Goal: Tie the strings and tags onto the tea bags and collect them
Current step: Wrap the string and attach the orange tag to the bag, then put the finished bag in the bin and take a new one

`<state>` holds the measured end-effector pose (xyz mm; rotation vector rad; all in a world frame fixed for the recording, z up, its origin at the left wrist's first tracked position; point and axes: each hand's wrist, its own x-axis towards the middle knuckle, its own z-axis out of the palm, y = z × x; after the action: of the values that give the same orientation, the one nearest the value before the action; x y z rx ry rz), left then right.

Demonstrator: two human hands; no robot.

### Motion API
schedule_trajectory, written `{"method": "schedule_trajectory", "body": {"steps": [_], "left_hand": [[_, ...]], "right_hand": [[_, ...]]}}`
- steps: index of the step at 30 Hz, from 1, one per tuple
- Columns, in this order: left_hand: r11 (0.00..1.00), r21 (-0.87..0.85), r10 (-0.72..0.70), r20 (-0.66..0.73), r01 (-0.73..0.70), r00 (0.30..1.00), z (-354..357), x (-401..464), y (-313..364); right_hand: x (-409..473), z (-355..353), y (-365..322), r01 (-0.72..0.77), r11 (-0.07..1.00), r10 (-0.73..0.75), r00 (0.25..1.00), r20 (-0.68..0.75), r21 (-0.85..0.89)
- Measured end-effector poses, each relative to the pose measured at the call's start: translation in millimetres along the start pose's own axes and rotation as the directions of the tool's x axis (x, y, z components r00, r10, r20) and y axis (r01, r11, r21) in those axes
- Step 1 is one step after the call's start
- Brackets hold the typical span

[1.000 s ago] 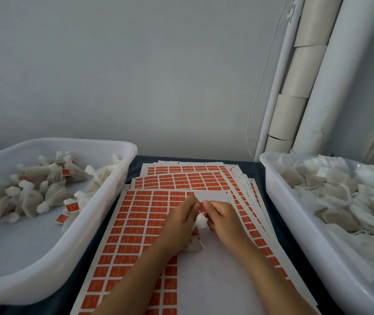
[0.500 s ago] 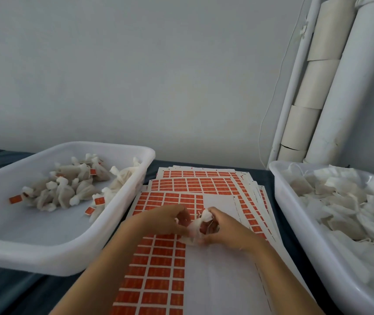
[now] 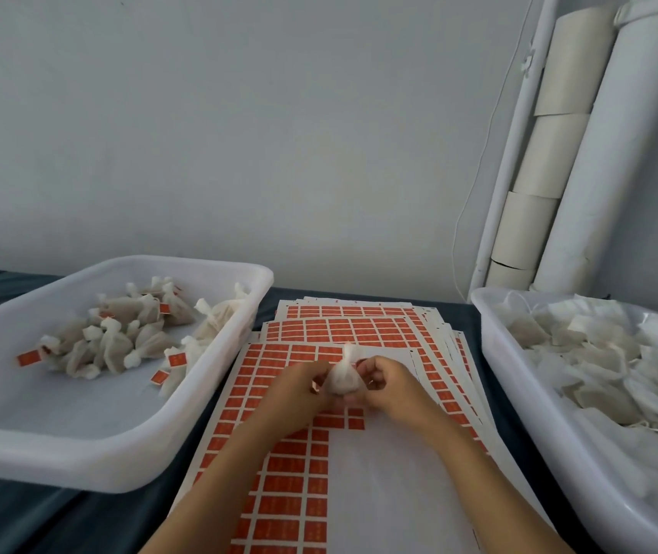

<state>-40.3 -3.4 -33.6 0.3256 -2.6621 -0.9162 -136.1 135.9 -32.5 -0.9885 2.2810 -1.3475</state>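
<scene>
A small white tea bag (image 3: pixel 342 374) with a gathered top stands upright between my two hands, above the sheets of orange tags (image 3: pixel 295 465). My left hand (image 3: pixel 299 389) holds its left side with curled fingers. My right hand (image 3: pixel 389 383) pinches its right side, fingers curled inward. Any string between my fingers is too fine to make out. Tied tea bags with orange tags (image 3: pixel 119 337) lie in the white tray on the left (image 3: pixel 79 445). Untied tea bags (image 3: pixel 599 365) fill the white tray on the right (image 3: pixel 519 397).
The stacked tag sheets cover the dark table (image 3: pixel 91 517) between the two trays. Tall white and beige rolls (image 3: pixel 551 161) and a thin white cable lean against the wall at the back right.
The tea bag has been raised and turned upright between my hands. My view has shifted left and down, showing more of the left tray.
</scene>
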Motion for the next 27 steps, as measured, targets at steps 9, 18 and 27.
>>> {"method": "schedule_trajectory", "body": {"steps": [9,18,27], "left_hand": [[0.823,-0.543,-0.380,-0.314,0.164,0.870,-66.2,8.6,13.3],[0.692,-0.718,-0.594,-0.509,0.074,0.623,-95.5,16.0,13.1],[0.722,-0.638,-0.625,-0.435,0.269,0.648,-108.2,22.5,13.2]], "right_hand": [[47.1,26.5,-93.2,0.146,0.927,-0.114,0.987,-0.110,0.345],[77.8,67.9,-149.6,0.199,0.861,-0.202,0.978,-0.044,0.469],[74.1,81.2,-145.7,0.148,0.881,-0.171,0.985,0.012,0.449]]}}
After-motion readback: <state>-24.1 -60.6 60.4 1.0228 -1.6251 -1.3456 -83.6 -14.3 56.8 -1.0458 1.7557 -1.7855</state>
